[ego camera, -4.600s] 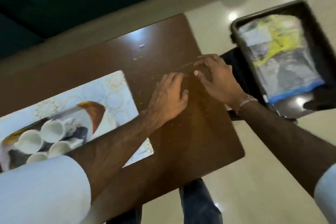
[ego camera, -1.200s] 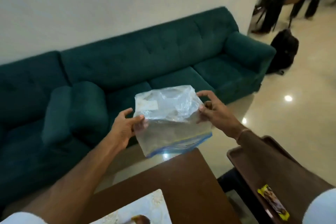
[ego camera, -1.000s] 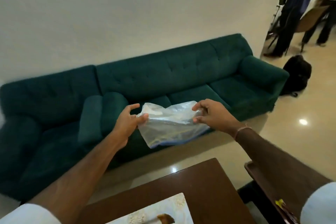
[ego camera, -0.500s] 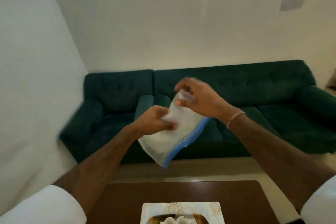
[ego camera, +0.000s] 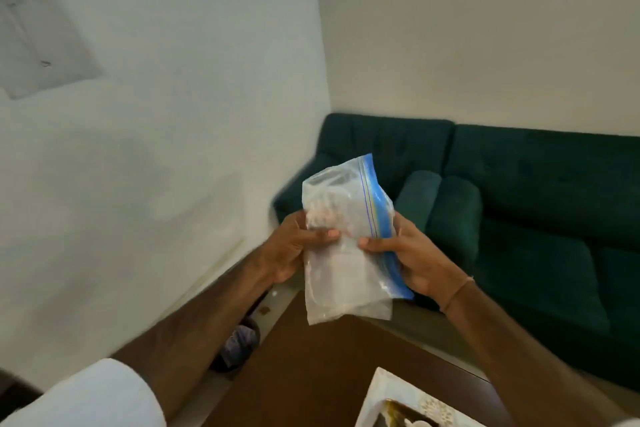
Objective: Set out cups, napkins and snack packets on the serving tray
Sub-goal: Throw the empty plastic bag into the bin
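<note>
A clear zip bag (ego camera: 341,253) with a blue seal strip is held upright in the air above the far corner of the brown table (ego camera: 311,374). My left hand (ego camera: 294,250) grips its left side, fingers wrapped around the front. My right hand (ego camera: 412,253) grips its right side along the blue strip. The bag looks nearly empty and crumpled. At the bottom edge a corner of the white patterned serving tray (ego camera: 391,392) shows, with part of a white cup (ego camera: 420,423) on it.
A dark green sofa (ego camera: 519,201) runs along the far wall to the right. White walls meet in a corner ahead. A dark bin-like object (ego camera: 239,343) sits on the floor left of the table.
The view has swung left toward the wall corner. The bag has been turned upright, its blue strip now running up the right side, with both hands gripping its middle.
</note>
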The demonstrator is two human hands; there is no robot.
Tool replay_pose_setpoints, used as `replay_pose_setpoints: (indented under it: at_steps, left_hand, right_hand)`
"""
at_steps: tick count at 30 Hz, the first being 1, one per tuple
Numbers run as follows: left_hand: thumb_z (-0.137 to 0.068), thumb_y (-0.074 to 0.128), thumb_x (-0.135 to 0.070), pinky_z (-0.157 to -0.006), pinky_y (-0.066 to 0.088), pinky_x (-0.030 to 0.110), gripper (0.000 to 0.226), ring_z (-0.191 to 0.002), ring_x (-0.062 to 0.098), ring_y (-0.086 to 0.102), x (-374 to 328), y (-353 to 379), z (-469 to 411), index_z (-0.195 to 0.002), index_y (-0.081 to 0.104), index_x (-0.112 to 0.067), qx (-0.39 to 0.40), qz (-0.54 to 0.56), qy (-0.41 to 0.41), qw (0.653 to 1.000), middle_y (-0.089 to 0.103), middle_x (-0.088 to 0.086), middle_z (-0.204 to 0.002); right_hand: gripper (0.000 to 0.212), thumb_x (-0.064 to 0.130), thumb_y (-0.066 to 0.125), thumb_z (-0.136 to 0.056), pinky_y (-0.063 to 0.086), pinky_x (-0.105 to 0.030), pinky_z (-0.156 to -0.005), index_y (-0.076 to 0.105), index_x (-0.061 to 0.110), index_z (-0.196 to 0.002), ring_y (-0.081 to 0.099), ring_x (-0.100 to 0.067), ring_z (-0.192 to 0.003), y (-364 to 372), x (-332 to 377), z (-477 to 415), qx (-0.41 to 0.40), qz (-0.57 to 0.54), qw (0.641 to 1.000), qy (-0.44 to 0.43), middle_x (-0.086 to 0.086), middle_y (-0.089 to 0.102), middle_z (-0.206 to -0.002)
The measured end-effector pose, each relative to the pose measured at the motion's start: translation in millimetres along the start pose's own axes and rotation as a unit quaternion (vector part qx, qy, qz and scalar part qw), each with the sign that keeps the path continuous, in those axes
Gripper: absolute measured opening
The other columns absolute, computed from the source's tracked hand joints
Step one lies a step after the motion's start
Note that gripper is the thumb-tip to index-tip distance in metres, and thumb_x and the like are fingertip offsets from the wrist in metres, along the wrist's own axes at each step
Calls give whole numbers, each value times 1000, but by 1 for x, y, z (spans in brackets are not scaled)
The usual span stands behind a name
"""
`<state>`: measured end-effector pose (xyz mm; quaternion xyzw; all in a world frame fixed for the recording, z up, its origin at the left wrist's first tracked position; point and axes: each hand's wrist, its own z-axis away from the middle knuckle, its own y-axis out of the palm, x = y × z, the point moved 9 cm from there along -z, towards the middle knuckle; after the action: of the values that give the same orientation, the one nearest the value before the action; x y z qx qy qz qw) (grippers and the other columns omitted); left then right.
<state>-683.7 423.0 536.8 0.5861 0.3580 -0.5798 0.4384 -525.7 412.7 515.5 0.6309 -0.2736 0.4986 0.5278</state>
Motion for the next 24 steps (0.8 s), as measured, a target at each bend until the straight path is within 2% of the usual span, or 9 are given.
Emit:
replay_pose_setpoints:
  at_steps: [2,5,7,9,11,13,16,19,24]
  left_hand:
    - [-82,65,15,-84,59,41,41,-104,32,70,4,-39,11,-121,66,-1,-18,28,-3,999,72,18,-114]
    - [-81,58,21,-75,60,31,36,-91,24,75,15,-101,28,-101,77,-3,-44,7,-30,999,77,13,-99]
    - [-81,50,27,-70,59,26,44,-81,20,74,22,-140,37,-90,80,-5,-43,-59,-59,996,77,11,-90]
    - [-79,42,30,-75,58,27,52,-87,22,74,28,-183,43,-90,81,-4,-10,-142,-90,986,77,13,-95]
    - [-77,43,27,-90,56,32,53,-105,26,71,36,-223,44,-101,79,-3,52,-248,-112,961,76,14,-110]
    - [-76,45,25,-103,50,35,56,-118,25,64,54,-275,41,-110,77,-6,104,-355,-130,920,73,8,-121]
    - [-74,49,18,-111,40,35,61,-130,25,54,102,-360,24,-125,70,-8,150,-513,-144,833,60,9,-141]
    - [-84,59,4,-118,29,33,62,-145,27,34,186,-438,12,-145,50,-5,223,-593,-141,761,37,9,-159]
    - [-95,57,-24,-125,6,49,72,-154,32,-2,344,-541,1,-158,24,-14,277,-668,-170,670,1,5,-169]
  right_hand:
    - [44,-20,61,-83,61,-41,-84,65,4,-119,68,-40,-105,21,-9,-19,14,10,1000,6,-23,72,-115]
    - [24,-20,47,-90,58,-52,-90,67,-11,-99,62,-55,-96,61,-29,-51,40,77,996,11,-49,55,-120]
    - [26,-25,42,-87,62,-43,-83,66,-17,-90,66,-44,-98,88,-47,-76,70,104,992,23,-42,55,-130]
    - [42,-31,35,-78,60,-39,-89,68,-6,-67,68,-30,-110,117,-65,-108,102,189,976,27,-25,66,-128]
    - [45,-28,37,-71,55,-36,-99,73,-1,-69,66,-22,-114,152,-82,-143,168,395,903,-2,-12,72,-121]
    - [48,-20,49,-73,49,-33,-102,80,10,-92,63,-21,-113,187,-122,-184,236,576,782,-12,-5,70,-122]
    - [47,7,65,-85,41,-35,-111,64,19,-131,51,-24,-129,221,-208,-243,294,696,655,3,-4,52,-143]
    - [73,20,64,-85,25,-45,-122,36,20,-152,29,-27,-147,237,-317,-298,300,730,612,57,-2,28,-161]
    - [76,14,52,-92,7,-56,-125,16,14,-159,-9,-30,-155,241,-484,-359,316,757,554,142,3,-7,-169]
